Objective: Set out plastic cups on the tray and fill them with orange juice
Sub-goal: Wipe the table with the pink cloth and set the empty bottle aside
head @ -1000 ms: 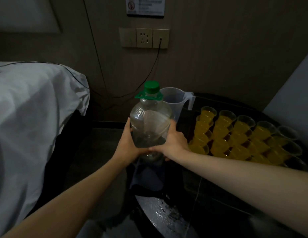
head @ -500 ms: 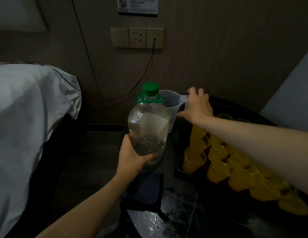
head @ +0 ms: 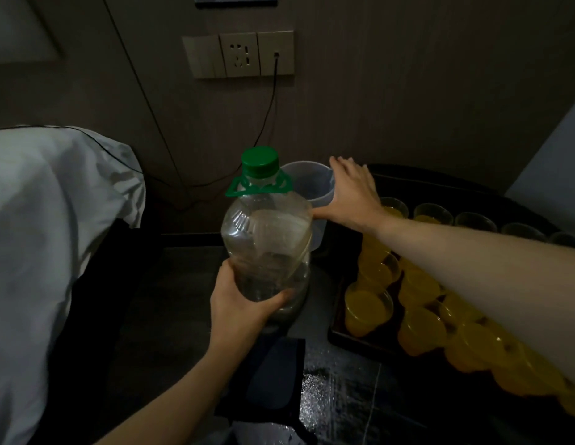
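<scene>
A big clear plastic bottle [head: 267,239] with a green cap [head: 260,162] stands nearly empty at the table's left edge; my left hand [head: 238,303] grips its lower part. Right behind it is a translucent measuring jug [head: 304,181]. My right hand [head: 353,197] wraps round the jug's right side, thumb below and fingers over the rim, hiding the handle. A dark tray [head: 336,332] to the right holds several clear plastic cups full of orange juice [head: 368,303]. My right forearm crosses above them. The cups in the back row [head: 475,220] look emptier.
White bedding [head: 39,236] fills the left side. A wall socket panel [head: 241,54] with a black cable plugged in hangs above the bottle. A dark cloth [head: 273,380] lies on the wet, glossy black table [head: 337,399] in front of the bottle.
My right hand left the bottle and reached back to the jug, then closed further round its side. My left hand kept hold of the bottle. The view moved closer.
</scene>
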A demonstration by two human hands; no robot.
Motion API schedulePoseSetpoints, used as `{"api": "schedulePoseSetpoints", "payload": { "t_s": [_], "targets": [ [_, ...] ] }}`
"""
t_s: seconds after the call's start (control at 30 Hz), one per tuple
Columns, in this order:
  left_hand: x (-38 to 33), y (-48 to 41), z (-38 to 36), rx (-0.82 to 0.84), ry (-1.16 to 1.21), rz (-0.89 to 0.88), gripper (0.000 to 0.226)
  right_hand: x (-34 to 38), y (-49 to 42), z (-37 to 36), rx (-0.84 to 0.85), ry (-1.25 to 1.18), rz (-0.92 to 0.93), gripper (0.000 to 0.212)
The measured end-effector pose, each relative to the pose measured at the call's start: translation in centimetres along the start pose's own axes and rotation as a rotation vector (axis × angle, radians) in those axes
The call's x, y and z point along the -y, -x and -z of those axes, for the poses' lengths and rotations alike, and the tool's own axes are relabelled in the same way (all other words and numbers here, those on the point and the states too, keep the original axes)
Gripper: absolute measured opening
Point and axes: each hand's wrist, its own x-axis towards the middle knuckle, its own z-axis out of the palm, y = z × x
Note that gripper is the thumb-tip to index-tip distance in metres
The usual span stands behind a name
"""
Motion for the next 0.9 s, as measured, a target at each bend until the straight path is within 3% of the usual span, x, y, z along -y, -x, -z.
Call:
{"api": "schedulePoseSetpoints", "payload": {
  "t_s": [0.3,0.47,0.53,0.67,0.8,0.9],
  "targets": [
    [-0.6,-1.4,-2.1,-0.010,-0.020,0.005,0.088,-0.6,-1.2,-0.2,-0.102,0.034,-0.021,0.114],
    [-0.3,-0.3,-1.5,-0.036,-0.097,0.053,0.120,-1.1,-1.3,0.2,-0.027,-0.031,-0.031,0.136],
    [0.7,2.1,-0.5,-0.044,-0.258,0.032,0.103,-1.3,-0.8,0.5,-0.012,-0.060,-0.009,0.137],
    [3.0,7.1,1.4,0.141,-0.765,-0.216,0.037,-0.9,0.2,1.5,-0.031,-0.031,-0.016,0.133],
    [3.8,9.9,1.4,0.341,-0.943,-0.232,0.055,-0.8,1.3,2.6,0.005,-0.098,-0.081,0.132],
    [4.3,10.6,1.1,0.471,-1.065,-0.153,0.051,-1.0,2.4,3.0,0.032,-0.097,-0.090,0.131]
  ]
}}
